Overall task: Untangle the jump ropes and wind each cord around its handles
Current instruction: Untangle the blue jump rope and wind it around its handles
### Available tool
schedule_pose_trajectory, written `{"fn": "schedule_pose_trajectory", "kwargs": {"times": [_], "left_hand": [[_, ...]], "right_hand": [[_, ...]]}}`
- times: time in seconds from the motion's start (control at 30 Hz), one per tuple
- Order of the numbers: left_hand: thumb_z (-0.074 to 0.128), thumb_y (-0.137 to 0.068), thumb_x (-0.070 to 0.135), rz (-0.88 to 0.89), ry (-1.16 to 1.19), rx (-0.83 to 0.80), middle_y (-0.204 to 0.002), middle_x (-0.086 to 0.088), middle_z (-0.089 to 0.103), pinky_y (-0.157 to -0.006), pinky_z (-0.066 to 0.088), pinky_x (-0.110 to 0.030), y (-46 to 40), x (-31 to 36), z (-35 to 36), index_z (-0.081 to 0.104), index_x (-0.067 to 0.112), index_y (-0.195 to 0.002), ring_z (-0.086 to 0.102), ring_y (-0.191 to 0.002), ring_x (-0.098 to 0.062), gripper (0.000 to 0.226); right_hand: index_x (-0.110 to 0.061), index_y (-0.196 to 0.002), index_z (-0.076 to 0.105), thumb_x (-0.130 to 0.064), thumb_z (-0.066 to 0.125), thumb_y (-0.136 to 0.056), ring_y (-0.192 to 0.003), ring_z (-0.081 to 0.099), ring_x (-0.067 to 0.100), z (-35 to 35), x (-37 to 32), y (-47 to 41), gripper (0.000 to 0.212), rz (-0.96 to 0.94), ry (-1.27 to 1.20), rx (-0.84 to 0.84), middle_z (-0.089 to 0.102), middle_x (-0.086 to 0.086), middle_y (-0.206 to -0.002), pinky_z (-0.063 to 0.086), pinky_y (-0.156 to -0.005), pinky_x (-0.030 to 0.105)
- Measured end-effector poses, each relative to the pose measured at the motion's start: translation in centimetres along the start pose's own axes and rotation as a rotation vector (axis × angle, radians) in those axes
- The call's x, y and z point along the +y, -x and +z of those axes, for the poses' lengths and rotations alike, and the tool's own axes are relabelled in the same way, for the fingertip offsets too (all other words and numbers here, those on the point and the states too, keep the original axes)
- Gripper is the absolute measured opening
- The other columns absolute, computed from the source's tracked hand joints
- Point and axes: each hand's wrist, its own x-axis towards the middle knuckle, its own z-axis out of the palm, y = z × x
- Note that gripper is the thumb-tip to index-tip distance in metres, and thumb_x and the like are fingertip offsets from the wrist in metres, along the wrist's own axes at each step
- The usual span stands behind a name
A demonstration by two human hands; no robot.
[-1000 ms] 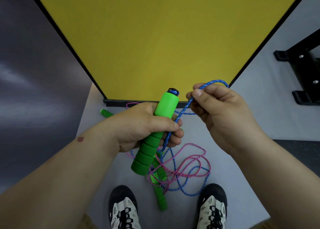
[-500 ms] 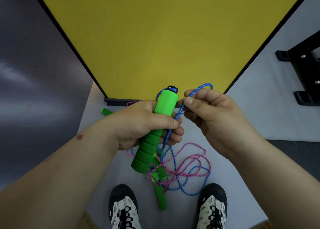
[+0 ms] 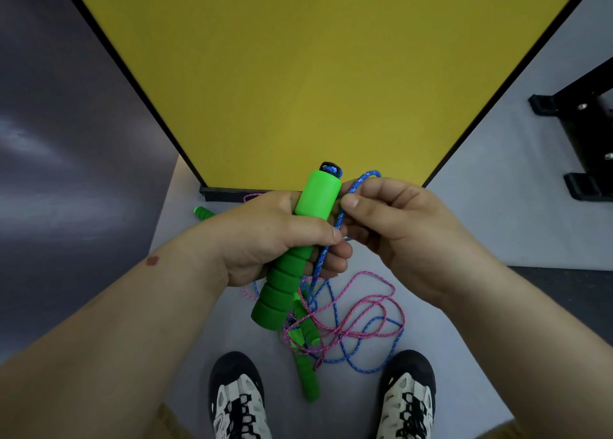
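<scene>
My left hand (image 3: 275, 236) grips a green foam handle (image 3: 295, 249), held tilted with its black cap end up. My right hand (image 3: 398, 229) pinches the blue cord (image 3: 355, 186) in a small loop right beside the handle's top. The blue cord runs down past my left fingers to the floor, where it lies tangled with a pink cord (image 3: 368, 306). Two more green handles (image 3: 306, 359) lie in that tangle between my shoes. Another green handle (image 3: 204, 212) pokes out on the floor behind my left wrist.
A yellow panel (image 3: 315, 73) with a black frame stands straight ahead on the grey floor (image 3: 497, 226). A black metal stand base (image 3: 583, 140) is at the right. My two shoes (image 3: 237, 399) are at the bottom edge. A dark wall runs along the left.
My right hand has moved left with the blue cord loop, from apart to right against the top of the handle. My left hand has kept its grip.
</scene>
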Motion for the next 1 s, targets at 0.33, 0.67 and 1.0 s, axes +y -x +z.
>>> {"fn": "schedule_pose_trajectory", "kwargs": {"times": [0.33,0.67,1.0], "left_hand": [[0.062,-0.091,-0.002,0.007,-0.02,-0.018,-0.087,-0.019,0.073,-0.069,0.059,-0.033,-0.1,-0.2,-0.3,0.059,-0.002,-0.101,0.072,-0.075,-0.027,0.01],[0.06,-0.092,-0.001,0.001,-0.019,-0.011,-0.083,-0.015,0.073,-0.063,0.058,-0.029,0.0,0.0,-0.2,0.063,0.002,-0.095,0.072,-0.07,-0.023,0.005],[0.062,-0.09,-0.003,-0.011,-0.009,0.002,-0.087,-0.019,0.073,-0.063,0.058,-0.029,-0.1,-0.1,-0.1,0.061,-0.001,-0.099,0.072,-0.072,-0.025,0.009]], "right_hand": [[-0.007,-0.093,0.068,-0.004,0.064,-0.092,-0.078,0.065,0.015,-1.0,-1.0,-0.5,0.004,-0.111,-0.066,0.278,0.072,0.004,-0.083,0.053,-0.076,0.025],[-0.005,-0.078,0.067,-0.005,0.066,-0.086,-0.073,0.063,0.022,0.1,-0.3,0.2,0.008,0.032,-0.007,0.004,0.069,0.012,-0.087,0.055,-0.075,0.029],[-0.006,-0.095,0.069,-0.007,0.065,-0.092,-0.081,0.067,0.016,-0.9,-0.8,-0.5,0.005,-0.083,-0.042,0.266,0.072,0.006,-0.086,0.054,-0.077,0.025]]}}
